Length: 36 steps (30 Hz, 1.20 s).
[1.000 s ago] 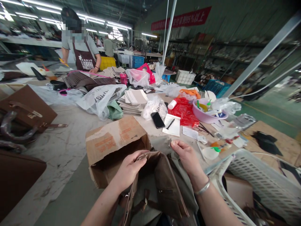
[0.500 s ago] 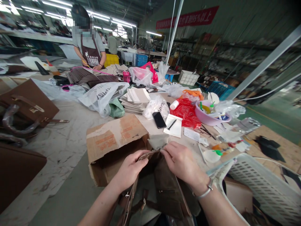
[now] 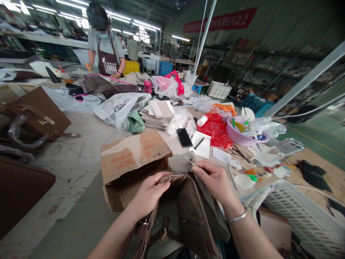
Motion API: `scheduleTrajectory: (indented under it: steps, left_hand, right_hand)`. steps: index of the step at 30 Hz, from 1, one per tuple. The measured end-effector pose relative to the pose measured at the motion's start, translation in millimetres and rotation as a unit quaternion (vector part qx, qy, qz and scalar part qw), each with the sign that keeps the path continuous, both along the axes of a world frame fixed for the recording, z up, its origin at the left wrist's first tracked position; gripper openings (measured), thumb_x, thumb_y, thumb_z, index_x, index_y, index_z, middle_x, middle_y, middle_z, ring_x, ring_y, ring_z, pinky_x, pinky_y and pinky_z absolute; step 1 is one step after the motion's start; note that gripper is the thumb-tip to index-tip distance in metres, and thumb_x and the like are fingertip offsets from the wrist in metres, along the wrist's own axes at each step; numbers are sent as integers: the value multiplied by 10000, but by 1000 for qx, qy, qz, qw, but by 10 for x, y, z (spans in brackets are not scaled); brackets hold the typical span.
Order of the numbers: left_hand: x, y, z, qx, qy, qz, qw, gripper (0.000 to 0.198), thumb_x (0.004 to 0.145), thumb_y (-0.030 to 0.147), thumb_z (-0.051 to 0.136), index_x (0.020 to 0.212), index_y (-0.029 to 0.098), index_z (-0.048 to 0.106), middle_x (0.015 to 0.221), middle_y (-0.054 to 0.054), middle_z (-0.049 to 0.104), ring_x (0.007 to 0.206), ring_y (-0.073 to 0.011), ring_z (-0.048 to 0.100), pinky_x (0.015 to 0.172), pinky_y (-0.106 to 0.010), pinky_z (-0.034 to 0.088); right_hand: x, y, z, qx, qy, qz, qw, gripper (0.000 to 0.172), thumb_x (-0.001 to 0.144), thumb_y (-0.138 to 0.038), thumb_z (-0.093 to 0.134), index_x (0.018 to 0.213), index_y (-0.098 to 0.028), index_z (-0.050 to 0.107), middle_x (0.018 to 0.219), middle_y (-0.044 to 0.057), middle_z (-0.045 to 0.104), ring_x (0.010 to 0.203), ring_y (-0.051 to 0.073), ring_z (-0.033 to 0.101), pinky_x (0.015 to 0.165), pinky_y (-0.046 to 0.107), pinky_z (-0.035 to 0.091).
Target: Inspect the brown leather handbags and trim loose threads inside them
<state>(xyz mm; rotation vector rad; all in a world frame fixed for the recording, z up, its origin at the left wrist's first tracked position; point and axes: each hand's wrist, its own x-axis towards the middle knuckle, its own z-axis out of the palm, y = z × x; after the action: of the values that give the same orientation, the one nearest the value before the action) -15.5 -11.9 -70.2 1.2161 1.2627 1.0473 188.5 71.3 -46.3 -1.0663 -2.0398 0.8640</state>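
Note:
A brown handbag (image 3: 192, 210) stands open-mouthed in front of me, its inside and part of a zipped pocket showing. My left hand (image 3: 147, 194) is closed on the left part of its far rim, thumb on top. My right hand (image 3: 217, 180) pinches the edge of a grey-green sheet of material (image 3: 181, 163), just beyond the bag's rim. That sheet folds over and hangs down along the bag's right side. Straps with a metal piece (image 3: 164, 233) lie within the bag opening. Touching or close behind my left hand is an open cardboard box (image 3: 132, 153) on its side.
Brown handbags (image 3: 40, 115) stand at left. A phone (image 3: 184, 137), a notepad with a pen (image 3: 201, 144), a red plastic bag (image 3: 215, 131) and a lilac basin (image 3: 234, 136) lie beyond. A white plastic basket (image 3: 302, 212) is at right. Across the table, a person (image 3: 106, 54) works.
My right hand has left the bag's rim and moved slightly right, now pulling the grey-green sheet up and away from it. My left hand keeps its hold. The view has shifted slightly.

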Motion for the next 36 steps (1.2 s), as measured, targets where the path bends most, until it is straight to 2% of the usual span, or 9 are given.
scheduleTrajectory:
  steps: [6, 9, 14, 16, 19, 22, 25, 30, 36]
  left_hand:
    - [-10, 6, -43, 4, -3, -6, 1000, 252, 823, 210, 486, 1021, 169, 636, 1028, -30, 660, 1002, -201, 565, 880, -257, 378]
    - [-16, 7, -46, 5, 1, -5, 1000, 255, 820, 196, 483, 1024, 176, 635, 1039, -27, 656, 1012, -199, 561, 880, -256, 377]
    - [-27, -6, -31, 6, 5, 5, 1000, 252, 818, 202, 491, 1019, 173, 642, 1048, -30, 658, 1024, -202, 560, 901, -256, 366]
    - [-23, -5, -31, 6, 3, 7, 1000, 255, 818, 205, 491, 1017, 166, 645, 1036, -35, 661, 1018, -204, 560, 897, -260, 371]
    - [-4, 5, -43, 15, 1, 1, 1000, 276, 816, 192, 487, 1043, 165, 641, 1054, -37, 654, 1014, -200, 557, 898, -262, 372]
    - [18, 12, -60, 19, 12, 2, 1000, 256, 810, 189, 490, 1014, 158, 643, 997, -31, 658, 950, -194, 566, 844, -260, 389]
    - [26, 4, -71, 11, 30, 16, 999, 201, 817, 220, 478, 879, 132, 648, 845, -27, 653, 817, -182, 563, 735, -256, 403]
    - [27, -12, -79, 3, 35, 35, 999, 224, 829, 248, 449, 797, 133, 639, 788, -25, 645, 767, -171, 556, 708, -252, 406]
    - [59, -9, -89, 8, 3, 55, 998, 282, 805, 242, 474, 983, 154, 675, 965, -47, 688, 966, -216, 578, 890, -288, 401]
  right_hand:
    - [-47, -119, 153, 62, -159, 73, 983, 170, 858, -262, 523, 734, -200, 622, 714, 24, 605, 685, 149, 554, 631, 258, 405]
    - [-84, -147, 74, 77, -173, 24, 982, 233, 870, -263, 485, 660, -187, 550, 663, 16, 562, 647, 144, 522, 606, 261, 379]
    - [-52, -65, -41, -49, -73, -82, 993, 286, 867, -368, 492, 668, -179, 569, 582, -17, 527, 579, 130, 502, 552, 241, 389]
    - [-37, -34, -11, -46, -36, -52, 997, 254, 860, -364, 515, 722, -175, 616, 649, -3, 573, 641, 140, 536, 600, 246, 423]
    - [-86, -23, 83, 19, -18, 63, 998, 163, 852, -295, 555, 864, -191, 678, 805, 25, 616, 775, 149, 571, 703, 256, 452]
    - [-225, -37, 152, 79, -59, 145, 985, 190, 853, -254, 561, 997, -220, 681, 868, 33, 596, 787, 133, 566, 699, 245, 456]
    - [-372, -51, 170, 125, -129, 194, 964, 166, 867, -223, 535, 934, -220, 686, 856, 27, 590, 773, 124, 555, 688, 242, 444]
    - [-389, -42, 192, 161, -175, 210, 948, 169, 863, -176, 508, 774, -186, 651, 785, 26, 586, 741, 124, 538, 660, 240, 418]
    - [-155, -7, 251, 134, -198, 152, 959, 171, 820, -150, 529, 700, -182, 646, 717, 17, 570, 687, 122, 529, 619, 238, 398]
